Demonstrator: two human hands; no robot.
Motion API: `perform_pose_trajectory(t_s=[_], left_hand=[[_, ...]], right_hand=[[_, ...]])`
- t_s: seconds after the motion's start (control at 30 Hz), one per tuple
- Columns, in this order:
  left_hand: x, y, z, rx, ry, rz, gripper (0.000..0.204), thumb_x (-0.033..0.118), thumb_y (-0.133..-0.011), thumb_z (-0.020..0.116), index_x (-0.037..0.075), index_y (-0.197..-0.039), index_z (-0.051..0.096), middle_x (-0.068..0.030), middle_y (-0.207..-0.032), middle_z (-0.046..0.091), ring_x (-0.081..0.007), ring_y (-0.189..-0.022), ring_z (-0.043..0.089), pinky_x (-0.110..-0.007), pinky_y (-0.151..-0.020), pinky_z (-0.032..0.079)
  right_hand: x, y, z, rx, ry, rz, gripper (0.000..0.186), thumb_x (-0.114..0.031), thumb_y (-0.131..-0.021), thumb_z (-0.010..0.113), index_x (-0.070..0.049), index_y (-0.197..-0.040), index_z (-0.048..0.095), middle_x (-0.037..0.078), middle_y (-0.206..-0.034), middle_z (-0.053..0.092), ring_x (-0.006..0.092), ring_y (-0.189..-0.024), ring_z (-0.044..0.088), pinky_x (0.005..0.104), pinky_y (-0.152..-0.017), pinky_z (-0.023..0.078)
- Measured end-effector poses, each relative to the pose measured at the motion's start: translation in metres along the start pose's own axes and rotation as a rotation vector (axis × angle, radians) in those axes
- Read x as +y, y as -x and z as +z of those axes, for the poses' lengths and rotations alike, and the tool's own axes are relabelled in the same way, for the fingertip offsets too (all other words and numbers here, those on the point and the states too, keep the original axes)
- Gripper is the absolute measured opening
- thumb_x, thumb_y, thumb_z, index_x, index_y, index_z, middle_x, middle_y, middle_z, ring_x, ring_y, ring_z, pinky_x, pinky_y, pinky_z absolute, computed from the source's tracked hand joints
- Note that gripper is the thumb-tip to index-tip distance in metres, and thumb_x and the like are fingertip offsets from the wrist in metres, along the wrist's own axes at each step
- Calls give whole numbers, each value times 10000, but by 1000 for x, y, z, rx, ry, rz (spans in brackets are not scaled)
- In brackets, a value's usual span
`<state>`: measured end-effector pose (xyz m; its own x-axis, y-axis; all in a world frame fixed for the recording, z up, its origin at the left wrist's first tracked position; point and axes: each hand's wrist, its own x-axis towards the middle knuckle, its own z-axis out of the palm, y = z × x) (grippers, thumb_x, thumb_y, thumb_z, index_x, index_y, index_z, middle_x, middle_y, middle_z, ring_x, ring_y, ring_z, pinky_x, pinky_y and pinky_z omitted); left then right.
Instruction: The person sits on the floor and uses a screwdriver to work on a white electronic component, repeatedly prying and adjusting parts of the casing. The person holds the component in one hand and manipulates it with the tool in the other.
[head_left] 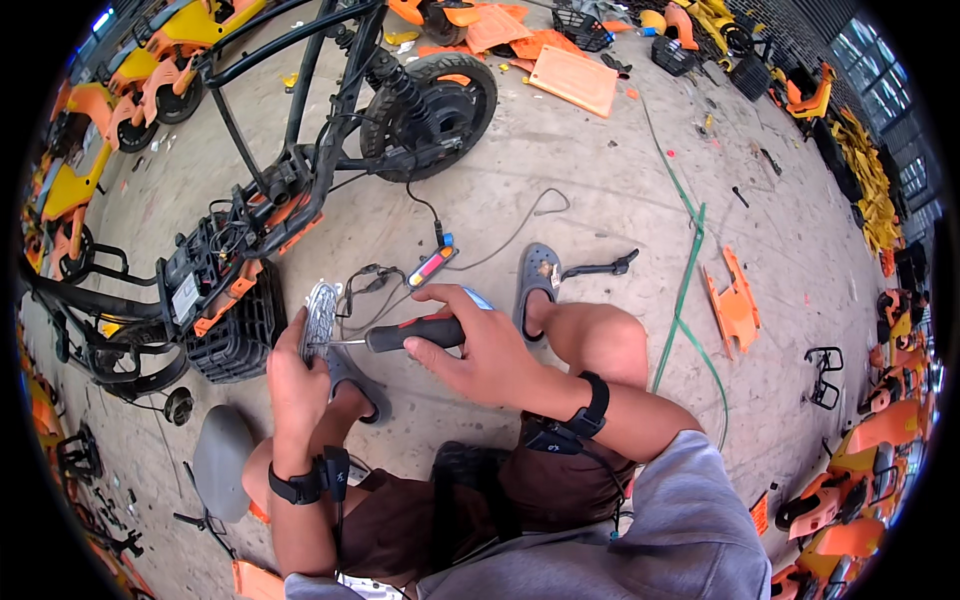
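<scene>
In my left hand (297, 374) is an elongated, shiny silvery part (321, 309), held upright with the fingers wrapped behind it. I cannot make out its exact kind. My right hand (482, 352) grips a screwdriver (413, 334) by its black and red handle. The thin shaft points left, and its tip meets the lower part of the silvery piece. Just beyond my hands, a small device (431, 266) with a yellow, red and blue body lies on the floor, attached to a cable. Dark wires with connectors (372, 279) lie beside it.
A stripped black scooter frame (318, 170) with its rear wheel (428, 117) and a black basket (238, 332) fills the left side. A green strap (686, 270) and an orange panel (735, 305) lie to the right. Around the edges are several yellow and orange scooter bodies.
</scene>
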<state>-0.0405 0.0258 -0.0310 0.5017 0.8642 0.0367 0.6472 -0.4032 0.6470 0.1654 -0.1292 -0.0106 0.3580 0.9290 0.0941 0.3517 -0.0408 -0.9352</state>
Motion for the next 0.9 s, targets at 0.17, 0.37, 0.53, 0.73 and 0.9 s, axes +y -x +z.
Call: perform_pose_trajectory(t_s=[0.17, 0.37, 0.53, 0.73, 0.9], left_hand=[[-8, 1, 2, 74, 30, 69, 613, -117, -731, 517, -61, -1340, 561, -302, -1191, 640, -431, -1106, 636, -416, -964, 485], [-11, 2, -2, 93, -4, 89, 612, -128, -721, 500, -59, -1325, 572, -298, -1189, 641, -435, -1111, 631, -424, -983, 476], [-1, 3, -2, 11, -63, 54, 612, -139, -713, 495, -55, -1313, 581, -291, -1191, 643, -438, -1113, 625, -436, -988, 476], [3, 1, 0, 50, 27, 100, 611, -135, -721, 508, -39, -1321, 582, -287, -1185, 647, -440, -1107, 628, -427, -980, 480], [7, 0, -1, 35, 54, 103, 615, -131, -736, 511, -33, -1341, 562, -288, -1199, 638, -446, -1121, 613, -427, -979, 478]], right_hand=[[-3, -1, 2, -17, 67, -71, 442, -295, -898, 746, -78, -1240, 568, 82, -916, 725, 175, -626, 657, 271, -571, 512], [-6, -2, 1, -65, 63, -61, 384, -301, -908, 741, -49, -1161, 600, 88, -901, 724, 145, -621, 648, 262, -598, 524], [12, -2, 7, -3, -35, -8, 361, -292, -930, 727, -12, -1120, 602, 87, -854, 723, 95, -626, 624, 248, -554, 491], [14, -12, -8, -26, -381, 391, 307, -284, -931, 716, -8, -1021, 618, 47, -749, 707, 78, -592, 600, 257, -528, 452], [9, -3, -2, 71, -67, 47, 321, -286, -889, 763, -61, -1079, 636, 44, -811, 700, 82, -621, 615, 249, -560, 477]])
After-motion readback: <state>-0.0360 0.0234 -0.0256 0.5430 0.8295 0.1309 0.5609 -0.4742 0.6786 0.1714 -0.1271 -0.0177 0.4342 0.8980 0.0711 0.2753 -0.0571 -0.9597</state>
